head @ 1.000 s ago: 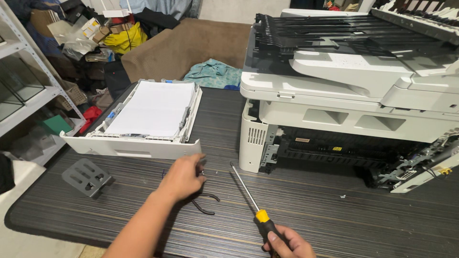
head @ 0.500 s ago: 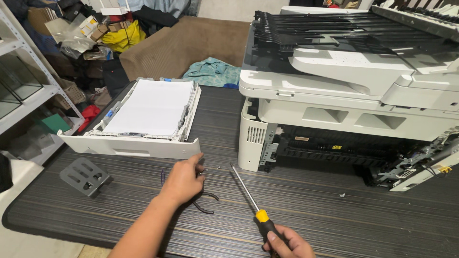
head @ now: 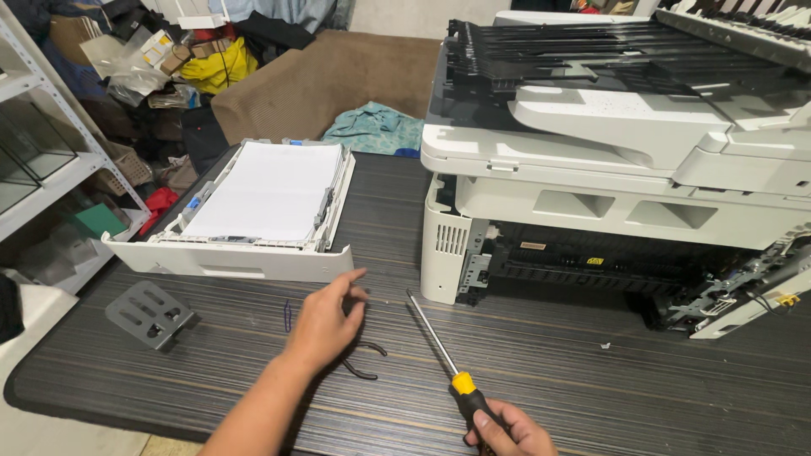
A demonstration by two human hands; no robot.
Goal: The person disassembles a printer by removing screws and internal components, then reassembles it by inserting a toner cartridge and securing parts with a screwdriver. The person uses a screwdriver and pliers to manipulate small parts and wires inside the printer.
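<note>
A screwdriver [head: 443, 355] is gripped in the right hand [head: 507, 429]. Pliers [head: 365, 359] are seen under the left hand [head: 325, 325], held loosely open above the table [head: 591, 388].

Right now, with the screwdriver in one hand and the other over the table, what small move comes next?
Probably lower the left hand onto the dark wire clip just beneath it: the fingers are open and holding nothing, while the right hand grips the screwdriver.

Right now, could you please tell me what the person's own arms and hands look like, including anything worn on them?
The left hand and right hand are bare: no gloves, rings or watch show. The left forearm is bare too, with no sleeve in view. Of the right arm, only the hand shows at the picture's edge.
</note>
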